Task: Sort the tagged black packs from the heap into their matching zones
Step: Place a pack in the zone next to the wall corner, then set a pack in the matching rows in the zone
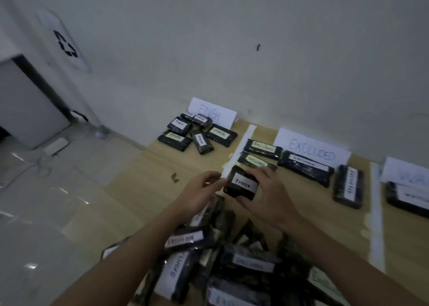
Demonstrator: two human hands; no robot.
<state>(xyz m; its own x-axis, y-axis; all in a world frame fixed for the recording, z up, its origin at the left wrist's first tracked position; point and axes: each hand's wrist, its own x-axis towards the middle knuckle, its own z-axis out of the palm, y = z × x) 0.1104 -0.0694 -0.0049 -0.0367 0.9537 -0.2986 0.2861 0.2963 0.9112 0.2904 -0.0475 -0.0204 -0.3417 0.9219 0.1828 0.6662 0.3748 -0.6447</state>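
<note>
FINISH zone (212, 111), far left: approx. 6 packs lying in it, sorted. Left hand (197, 193): fingers loosely curled, reaching toward the pack's left edge; contact unclear. Pack tagged FINISH (242, 185): being held above the tabletop (130, 180), over the tape strip (239, 150), clamped by right hand (267, 196), thumb under, fingers over top. EXCLUDED zone (312, 149): 4 packs showing. Third zone (405, 173), far right: sign cut off, 1 pack visible. Heap (222, 259), near edge: 10+ remaining; est. under half done.
</note>
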